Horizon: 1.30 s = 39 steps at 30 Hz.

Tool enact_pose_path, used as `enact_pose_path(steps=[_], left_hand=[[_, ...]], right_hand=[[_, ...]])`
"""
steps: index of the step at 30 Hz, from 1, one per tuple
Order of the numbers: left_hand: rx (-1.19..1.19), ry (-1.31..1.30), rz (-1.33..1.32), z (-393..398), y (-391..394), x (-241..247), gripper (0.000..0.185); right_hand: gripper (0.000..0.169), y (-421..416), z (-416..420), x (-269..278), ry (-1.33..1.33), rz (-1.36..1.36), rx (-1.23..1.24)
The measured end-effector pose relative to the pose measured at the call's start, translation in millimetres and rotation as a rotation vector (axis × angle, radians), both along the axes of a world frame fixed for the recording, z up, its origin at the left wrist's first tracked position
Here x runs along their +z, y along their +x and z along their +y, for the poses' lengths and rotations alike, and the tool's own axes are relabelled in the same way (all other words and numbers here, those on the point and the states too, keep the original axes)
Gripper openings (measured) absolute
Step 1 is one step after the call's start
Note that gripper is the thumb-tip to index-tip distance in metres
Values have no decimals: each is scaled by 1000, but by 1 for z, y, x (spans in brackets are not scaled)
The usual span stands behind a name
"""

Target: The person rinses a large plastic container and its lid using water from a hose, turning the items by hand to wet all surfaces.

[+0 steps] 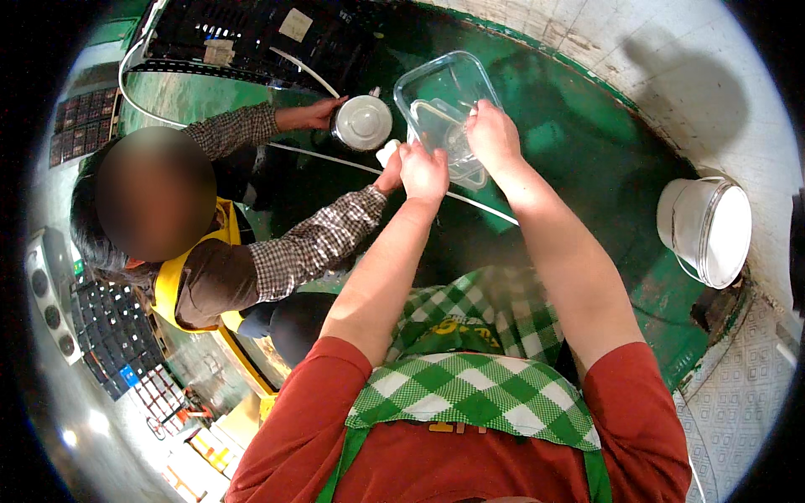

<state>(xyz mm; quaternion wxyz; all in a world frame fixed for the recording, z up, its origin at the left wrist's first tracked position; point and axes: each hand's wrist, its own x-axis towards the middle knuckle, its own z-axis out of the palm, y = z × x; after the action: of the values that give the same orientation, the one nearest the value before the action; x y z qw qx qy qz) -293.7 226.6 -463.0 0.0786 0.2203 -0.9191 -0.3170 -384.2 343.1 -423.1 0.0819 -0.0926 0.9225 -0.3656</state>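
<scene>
My left hand [425, 171] grips the near left side of a clear rectangular container [449, 82]. On the container's right side, my right hand [494, 133] has its fingers closed over the wall. Both hands hold it tilted above the green floor. Something clear with a pale rim shows through and below it; whether that is a lid or a second container, I cannot tell. Just left of it, another person's hand [317, 114] holds a round vessel with a pale, see-through top [363, 122]. That person's other hand, close by my left hand, holds a small white object [388, 153].
A co-worker in checked sleeves [295, 251] crouches at my left. Black plastic crates [251, 38] stand at the far left. A white hose [314, 154] runs over the wet green floor [566, 151]. A lidded white bucket [704, 229] stands by the wall at right.
</scene>
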Motion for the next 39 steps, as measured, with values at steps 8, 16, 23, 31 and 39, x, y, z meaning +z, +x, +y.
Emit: enact_pose_path(steps=[8,16,23,31,39], left_hand=[[6,68,-138,0,20,59,40],[-102,168,-27,-3,28,81,37],[7,700,24,-11,9,63,45],[253,1709,-100,8,-13,49,55],[348,1761,-130,52,-45,37,42]], right_hand=[[23,33,-4,37,-227,-149,72],[21,-6,41,83,234,115,42],[23,25,73,42,-428,-460,-22],[46,9,82,92,-100,166,-17],[48,-9,97,90,-112,216,-72]])
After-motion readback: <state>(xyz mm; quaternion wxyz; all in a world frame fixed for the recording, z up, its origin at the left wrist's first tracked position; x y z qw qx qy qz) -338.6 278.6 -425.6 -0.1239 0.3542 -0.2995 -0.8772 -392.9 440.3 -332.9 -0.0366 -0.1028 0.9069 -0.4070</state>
